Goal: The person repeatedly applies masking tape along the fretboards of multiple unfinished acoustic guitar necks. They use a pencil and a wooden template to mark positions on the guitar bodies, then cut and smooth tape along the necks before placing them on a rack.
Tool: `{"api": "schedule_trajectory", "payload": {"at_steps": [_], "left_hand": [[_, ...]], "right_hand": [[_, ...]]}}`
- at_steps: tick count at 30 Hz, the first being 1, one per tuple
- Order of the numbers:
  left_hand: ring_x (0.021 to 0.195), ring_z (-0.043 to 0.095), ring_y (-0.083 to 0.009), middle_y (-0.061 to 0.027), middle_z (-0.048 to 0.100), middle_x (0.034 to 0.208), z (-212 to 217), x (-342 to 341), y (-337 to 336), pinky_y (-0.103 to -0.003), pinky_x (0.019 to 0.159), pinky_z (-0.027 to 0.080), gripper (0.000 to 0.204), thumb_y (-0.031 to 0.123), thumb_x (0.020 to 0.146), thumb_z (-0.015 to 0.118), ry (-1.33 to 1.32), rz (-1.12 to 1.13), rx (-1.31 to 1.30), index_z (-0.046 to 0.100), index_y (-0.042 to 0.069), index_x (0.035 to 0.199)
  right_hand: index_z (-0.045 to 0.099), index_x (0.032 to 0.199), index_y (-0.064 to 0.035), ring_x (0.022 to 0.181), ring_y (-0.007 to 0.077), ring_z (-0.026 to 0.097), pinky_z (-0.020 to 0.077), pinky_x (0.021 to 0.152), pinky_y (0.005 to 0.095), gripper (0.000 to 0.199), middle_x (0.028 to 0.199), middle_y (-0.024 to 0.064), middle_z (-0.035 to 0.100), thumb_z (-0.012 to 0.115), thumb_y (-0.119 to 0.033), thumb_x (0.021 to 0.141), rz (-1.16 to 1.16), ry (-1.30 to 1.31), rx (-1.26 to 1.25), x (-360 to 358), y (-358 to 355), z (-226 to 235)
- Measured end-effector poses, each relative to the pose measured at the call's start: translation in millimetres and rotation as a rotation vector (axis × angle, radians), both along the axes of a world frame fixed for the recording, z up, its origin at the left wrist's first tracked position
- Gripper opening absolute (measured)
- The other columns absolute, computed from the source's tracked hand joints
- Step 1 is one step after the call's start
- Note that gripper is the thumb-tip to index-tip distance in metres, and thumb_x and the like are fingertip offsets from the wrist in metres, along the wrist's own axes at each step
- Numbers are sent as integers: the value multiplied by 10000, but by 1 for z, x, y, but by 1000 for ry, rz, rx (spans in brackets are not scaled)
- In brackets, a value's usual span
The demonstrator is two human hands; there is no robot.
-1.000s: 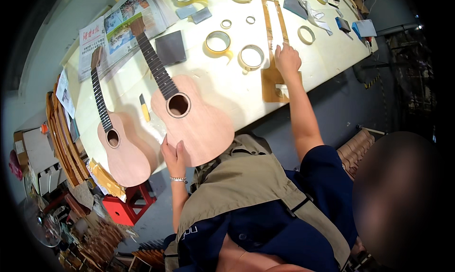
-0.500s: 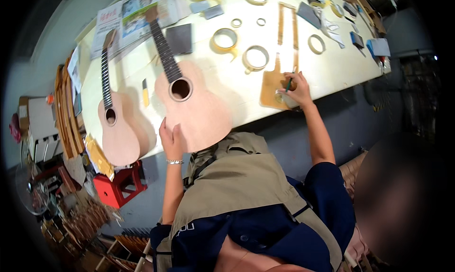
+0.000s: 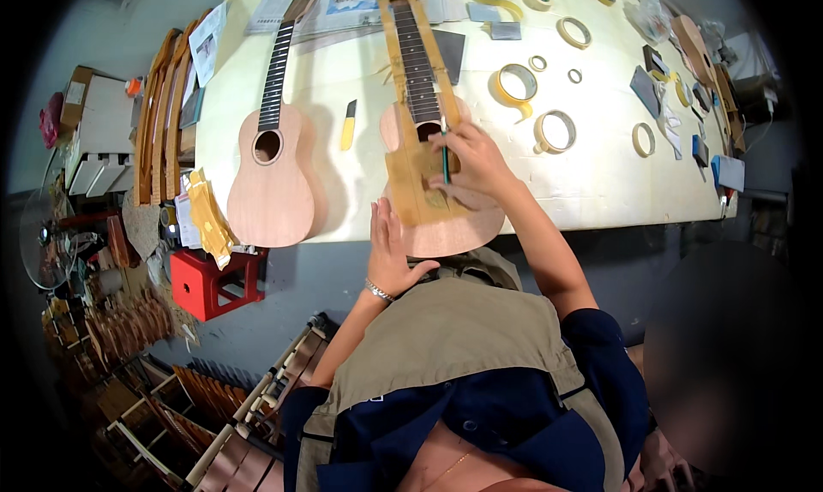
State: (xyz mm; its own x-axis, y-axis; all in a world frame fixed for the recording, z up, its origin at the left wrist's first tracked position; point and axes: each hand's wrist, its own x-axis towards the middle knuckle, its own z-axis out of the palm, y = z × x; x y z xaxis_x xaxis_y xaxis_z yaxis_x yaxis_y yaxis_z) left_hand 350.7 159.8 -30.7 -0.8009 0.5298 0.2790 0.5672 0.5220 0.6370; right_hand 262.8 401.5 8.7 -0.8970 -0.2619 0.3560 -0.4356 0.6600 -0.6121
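Ukulele [image 3: 446, 226] under wooden template [image 3: 410, 106] lies on my workbench [image 3: 600, 183]. My right hand [image 3: 473, 162] pinches a green pencil [image 3: 445, 159] on it; my left hand [image 3: 390, 252], fingers spread, steadies the body's edge.

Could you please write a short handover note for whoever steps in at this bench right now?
Left hand: open, flat against the lower edge of the unfinished wooden ukulele nearest the person, steadying it.
Right hand: gripping a thin teal pencil-like tool, tip on the long brown wooden template.
Placement: the template lies along that ukulele's neck and over its body, on the white worktable. A second unfinished ukulele lies to the left, untouched, with a small yellow-handled tool between them.
Done: template laid on.
Left: I cannot tell whether any marks are made yet.
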Motion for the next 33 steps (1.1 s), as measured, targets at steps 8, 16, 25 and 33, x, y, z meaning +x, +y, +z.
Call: {"api": "schedule_trajectory", "payload": {"at_steps": [8,16,25,33], "left_hand": [[1301,142,-534,-331,75,1436,-6,-2,-2,-561,1033,234,1081,480,654,737,37,29,-24,120,63,1438],[1301,169,-516,-319,83,1439,-4,-2,-3,-546,1031,248,1027,464,626,764,31,29,-6,239,67,1414],[1249,262,-517,-331,179,1404,3,-2,-4,-522,1002,314,856,542,644,693,56,30,-106,423,125,1341],[1254,265,-504,-317,177,1410,-1,-4,-2,-521,1000,320,851,544,646,693,67,25,-101,434,104,1327]], "right_hand": [[562,966,-113,915,225,548,281,1057,497,487,924,-32,623,805,-271,575,-10,-30,128,8,-15,-11],[540,898,-83,934,279,547,303,1051,489,388,1011,43,624,787,-158,609,24,-173,53,25,-20,3],[653,1000,-80,812,247,555,439,822,374,243,912,64,639,637,-43,761,-169,-29,-99,67,-25,13],[662,804,-115,701,168,508,387,625,286,113,708,-3,593,707,-106,701,-68,120,53,68,-44,-6]]}}
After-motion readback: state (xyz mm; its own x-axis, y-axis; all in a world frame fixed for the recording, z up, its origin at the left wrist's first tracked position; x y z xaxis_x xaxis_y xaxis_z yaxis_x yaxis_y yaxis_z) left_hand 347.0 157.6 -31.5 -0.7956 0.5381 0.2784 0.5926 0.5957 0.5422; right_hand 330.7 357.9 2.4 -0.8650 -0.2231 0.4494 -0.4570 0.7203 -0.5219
